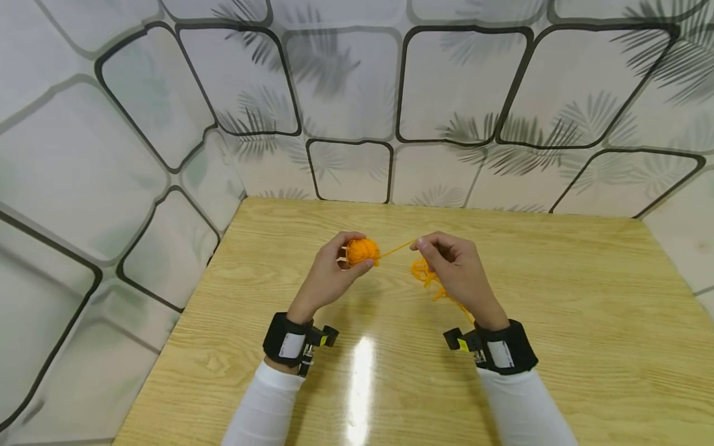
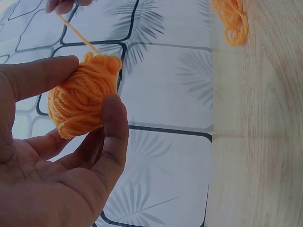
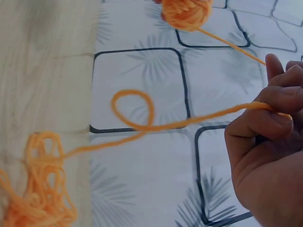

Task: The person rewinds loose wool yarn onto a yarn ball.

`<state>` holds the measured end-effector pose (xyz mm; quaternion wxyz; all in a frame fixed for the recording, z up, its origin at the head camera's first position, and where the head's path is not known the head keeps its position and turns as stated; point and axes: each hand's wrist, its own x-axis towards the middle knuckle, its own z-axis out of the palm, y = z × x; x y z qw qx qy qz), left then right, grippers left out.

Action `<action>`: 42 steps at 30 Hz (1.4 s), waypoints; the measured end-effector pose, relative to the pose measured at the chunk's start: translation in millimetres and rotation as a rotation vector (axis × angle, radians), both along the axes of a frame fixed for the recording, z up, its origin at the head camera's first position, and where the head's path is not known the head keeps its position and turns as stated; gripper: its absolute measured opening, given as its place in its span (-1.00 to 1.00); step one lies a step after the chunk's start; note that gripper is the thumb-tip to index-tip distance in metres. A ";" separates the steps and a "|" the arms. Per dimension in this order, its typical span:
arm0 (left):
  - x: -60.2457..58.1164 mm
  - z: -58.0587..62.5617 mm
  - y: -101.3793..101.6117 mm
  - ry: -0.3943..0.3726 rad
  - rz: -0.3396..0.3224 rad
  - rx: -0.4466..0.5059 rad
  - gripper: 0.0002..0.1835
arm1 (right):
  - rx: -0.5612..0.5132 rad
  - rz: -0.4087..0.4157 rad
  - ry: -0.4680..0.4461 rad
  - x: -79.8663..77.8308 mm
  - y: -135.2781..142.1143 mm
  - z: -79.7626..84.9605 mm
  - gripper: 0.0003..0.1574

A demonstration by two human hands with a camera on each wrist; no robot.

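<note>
A small ball of orange yarn [image 1: 362, 251] is held between the thumb and fingers of my left hand [image 1: 333, 267], above the table. In the left wrist view the wound strands of the yarn ball [image 2: 85, 97] show clearly. My right hand [image 1: 454, 266] pinches the yarn strand [image 1: 398, 248], which runs taut from the ball. From the right hand [image 3: 270, 137] the strand trails on in the right wrist view, making one loop [image 3: 132, 111] in the air. It leads down to a loose tangle of orange yarn [image 3: 42, 194] on the table, partly hidden by the right hand in the head view.
The wooden table [image 1: 586, 322] has a light glare near its front. A patterned wall covering [image 1: 346, 80] with stone outlines and palm leaves rises behind it and at the left. Each wrist wears a black strap [image 1: 504, 347] with a small camera.
</note>
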<state>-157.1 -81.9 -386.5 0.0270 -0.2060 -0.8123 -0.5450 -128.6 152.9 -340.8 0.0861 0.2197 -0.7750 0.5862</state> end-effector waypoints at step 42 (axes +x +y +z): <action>18.5 22.0 -7.3 -0.195 -0.412 0.430 -0.52 | 0.107 -0.157 -0.001 -18.0 21.4 -14.1 -0.72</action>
